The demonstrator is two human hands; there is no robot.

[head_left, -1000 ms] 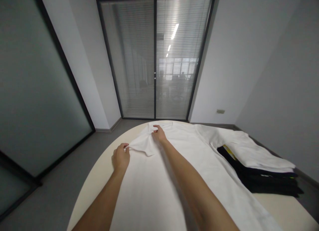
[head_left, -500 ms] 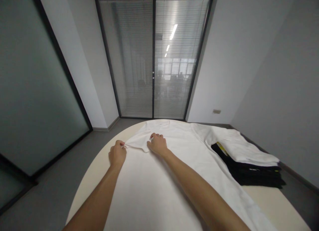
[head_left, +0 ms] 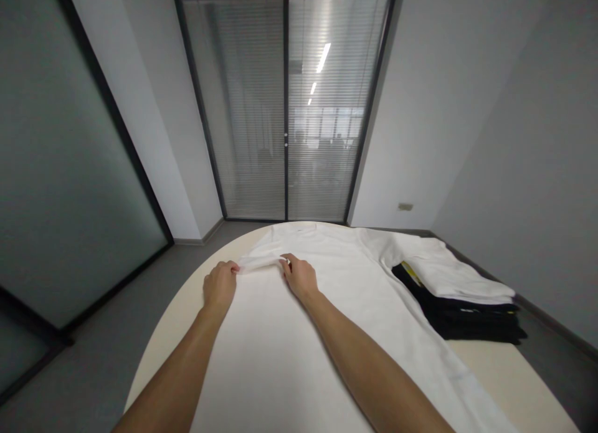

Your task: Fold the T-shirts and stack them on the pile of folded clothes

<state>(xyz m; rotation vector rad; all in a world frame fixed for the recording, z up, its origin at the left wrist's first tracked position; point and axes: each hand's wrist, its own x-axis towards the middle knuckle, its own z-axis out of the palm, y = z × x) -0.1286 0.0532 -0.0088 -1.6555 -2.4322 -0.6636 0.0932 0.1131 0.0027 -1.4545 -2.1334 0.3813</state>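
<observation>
White T-shirt (head_left: 346,296) spread on the cream desk (head_left: 495,371), neckline near the far edge. Both hands grasping: left hand (head_left: 220,286) pinches the outer corner of the near-left sleeve (head_left: 260,260), right hand (head_left: 300,278) grips its inner part, fabric stretched between. Opposite sleeve reaches a folded stack (head_left: 476,321), black below, white on top; exact boundary there unclear.

head view — forward, down across table (head_left: 495,367) — toward glass doors (head_left: 250,121)
</observation>
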